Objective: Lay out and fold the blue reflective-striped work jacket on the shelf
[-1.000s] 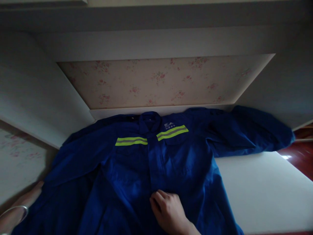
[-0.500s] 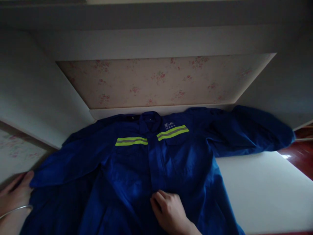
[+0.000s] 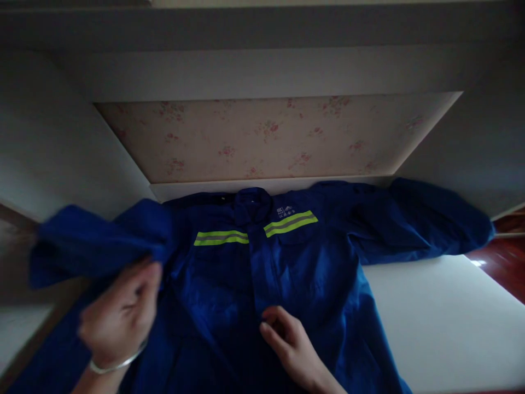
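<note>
Left hand (image 3: 118, 320) lifting jacket (image 3: 303, 273) sleeve (image 3: 98, 238); right hand (image 3: 289, 342) on placket

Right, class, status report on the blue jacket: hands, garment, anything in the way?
Left hand gripping the lifted sleeve. Right hand pressing the blue jacket at its front. Jacket on the white surface; nothing in the way.

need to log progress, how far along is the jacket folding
Done: blue jacket lies spread front-up on the white surface. In hand: left hand lifts one sleeve; right hand presses the front. Left: the other sleeve lies stretched out, body unfolded.
</note>
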Demonstrator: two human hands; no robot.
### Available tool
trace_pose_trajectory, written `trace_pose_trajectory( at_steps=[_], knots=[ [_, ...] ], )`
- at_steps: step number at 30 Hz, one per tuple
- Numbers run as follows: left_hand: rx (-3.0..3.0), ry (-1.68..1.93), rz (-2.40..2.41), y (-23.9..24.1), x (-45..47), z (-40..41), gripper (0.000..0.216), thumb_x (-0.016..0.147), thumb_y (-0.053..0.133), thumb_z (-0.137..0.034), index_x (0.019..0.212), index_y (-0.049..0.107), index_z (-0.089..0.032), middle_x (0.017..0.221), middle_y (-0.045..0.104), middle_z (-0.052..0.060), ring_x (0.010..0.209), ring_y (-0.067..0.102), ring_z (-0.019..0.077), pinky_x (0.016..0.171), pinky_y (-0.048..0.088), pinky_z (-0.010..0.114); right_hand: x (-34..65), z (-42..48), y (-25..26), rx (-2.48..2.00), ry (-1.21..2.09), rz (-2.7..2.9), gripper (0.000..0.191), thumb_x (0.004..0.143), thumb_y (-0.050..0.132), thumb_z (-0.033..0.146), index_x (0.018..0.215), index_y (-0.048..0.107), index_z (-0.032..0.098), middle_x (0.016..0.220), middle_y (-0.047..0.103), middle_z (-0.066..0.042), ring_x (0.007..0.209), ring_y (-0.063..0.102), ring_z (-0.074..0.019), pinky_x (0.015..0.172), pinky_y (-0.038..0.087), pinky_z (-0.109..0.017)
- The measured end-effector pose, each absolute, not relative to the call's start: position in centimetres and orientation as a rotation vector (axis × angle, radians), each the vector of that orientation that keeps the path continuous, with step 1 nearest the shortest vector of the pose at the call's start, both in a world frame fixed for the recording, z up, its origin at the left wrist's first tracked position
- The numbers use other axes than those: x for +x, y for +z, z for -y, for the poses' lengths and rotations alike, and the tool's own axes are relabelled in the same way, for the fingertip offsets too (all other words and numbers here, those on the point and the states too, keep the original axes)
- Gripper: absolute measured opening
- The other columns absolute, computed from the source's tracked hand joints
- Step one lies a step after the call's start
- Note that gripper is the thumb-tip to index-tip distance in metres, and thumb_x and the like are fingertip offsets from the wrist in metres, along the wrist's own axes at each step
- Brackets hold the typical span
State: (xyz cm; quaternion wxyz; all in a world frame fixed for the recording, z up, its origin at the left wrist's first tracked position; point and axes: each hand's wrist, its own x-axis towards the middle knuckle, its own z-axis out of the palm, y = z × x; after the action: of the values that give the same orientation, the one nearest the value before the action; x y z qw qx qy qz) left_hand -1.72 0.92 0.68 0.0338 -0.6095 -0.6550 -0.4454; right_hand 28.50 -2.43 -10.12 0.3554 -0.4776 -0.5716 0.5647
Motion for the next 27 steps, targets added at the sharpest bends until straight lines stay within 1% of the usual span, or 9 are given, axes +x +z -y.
trace_pose_trajectory(
  at_steps=[1,3,6,13,16,19,21,23,27],
  knots=[
    [-2.191,-1.257,1.867,0.5,0.5,-0.8,0.028,0.087,0.060,-0.039,0.110,0.071,-0.028,0.099,0.076,0.002,0.086,0.072,0.0225,0.078,0.059,0.034,29.1,1.9,-9.6,-1.158,1.622,1.200,0.037,0.088,0.055,0.054,0.110,0.059,0.025,0.096,0.065,-0.004,0.077,0.063,-0.0177,0.061,0.046,-0.027],
    [-2.888,-0.876,1.506,-0.3,4.4,-0.8,0.028,0.089,0.059,-0.033,0.115,0.069,-0.032,0.109,0.074,0.000,0.098,0.070,0.0193,0.096,0.054,0.035,30.5,0.9,-8.5,-1.002,1.790,0.733,0.055,0.085,0.052,0.064,0.127,0.052,0.028,0.118,0.063,-0.008,0.098,0.064,-0.0243,0.073,0.053,-0.037],
    [-3.220,-0.650,1.307,-1.9,7.8,-1.5,0.037,0.094,0.053,-0.030,0.131,0.057,-0.034,0.124,0.068,0.000,0.113,0.064,0.0167,0.111,0.041,0.040,32.5,0.1,-7.8,-1.013,1.799,0.447,0.058,0.085,0.046,0.070,0.123,0.058,0.029,0.126,0.063,-0.007,0.113,0.060,-0.0265,0.086,0.052,-0.043],
    [-2.542,-0.699,1.843,-6.1,5.1,-5.5,0.040,0.097,0.043,-0.038,0.132,0.056,-0.024,0.142,0.054,0.008,0.128,0.052,0.0235,0.115,0.033,0.049,32.9,0.6,-8.6,-1.456,1.636,0.371,0.051,0.072,0.075,0.052,0.115,0.063,0.027,0.108,0.072,-0.005,0.098,0.068,-0.0258,0.072,0.056,-0.035],
    [-2.280,-0.514,2.091,-7.8,2.0,-7.0,0.051,0.097,0.035,-0.046,0.138,0.050,-0.020,0.148,0.046,0.011,0.134,0.045,0.0283,0.114,0.030,0.054,33.5,0.7,-8.3,-1.414,1.615,0.395,0.043,0.072,0.076,0.049,0.106,0.066,0.024,0.101,0.073,-0.004,0.094,0.068,-0.0239,0.073,0.056,-0.033],
    [-2.127,-0.250,2.341,-9.7,-0.2,-7.7,0.064,0.095,0.028,-0.052,0.145,0.040,-0.015,0.154,0.036,0.012,0.141,0.034,0.0322,0.112,0.028,0.059,36.3,0.2,-7.8,-1.378,1.626,0.546,0.034,0.074,0.076,0.046,0.094,0.069,0.020,0.085,0.072,-0.003,0.077,0.067,-0.0194,0.068,0.056,-0.029],
    [-2.108,-0.121,2.407,-10.6,-0.8,-7.8,0.068,0.094,0.025,-0.055,0.147,0.037,-0.014,0.157,0.031,0.011,0.144,0.028,0.0320,0.114,0.024,0.059,39.8,-0.8,-7.2,-1.476,1.469,0.576,0.037,0.069,0.079,0.047,0.091,0.068,0.019,0.082,0.070,-0.004,0.070,0.065,-0.0175,0.061,0.055,-0.027],
    [-2.121,-0.063,2.410,-11.1,-0.9,-7.6,0.070,0.093,0.023,-0.057,0.148,0.036,-0.015,0.157,0.029,0.009,0.145,0.025,0.0310,0.116,0.021,0.057,44.2,-2.5,-6.6,-1.500,1.186,0.543,0.044,0.064,0.081,0.048,0.095,0.066,0.020,0.092,0.069,-0.005,0.075,0.066,-0.0178,0.060,0.056,-0.026],
    [-2.114,-0.063,2.424,-10.9,-0.5,-7.5,0.070,0.093,0.022,-0.058,0.148,0.036,-0.018,0.157,0.030,0.008,0.145,0.026,0.0297,0.116,0.021,0.056,52.6,-7.6,-5.3,-1.491,0.712,0.439,0.061,0.065,0.079,0.047,0.116,0.053,0.025,0.106,0.060,-0.002,0.076,0.063,-0.0124,0.065,0.057,-0.026]
  ],
)
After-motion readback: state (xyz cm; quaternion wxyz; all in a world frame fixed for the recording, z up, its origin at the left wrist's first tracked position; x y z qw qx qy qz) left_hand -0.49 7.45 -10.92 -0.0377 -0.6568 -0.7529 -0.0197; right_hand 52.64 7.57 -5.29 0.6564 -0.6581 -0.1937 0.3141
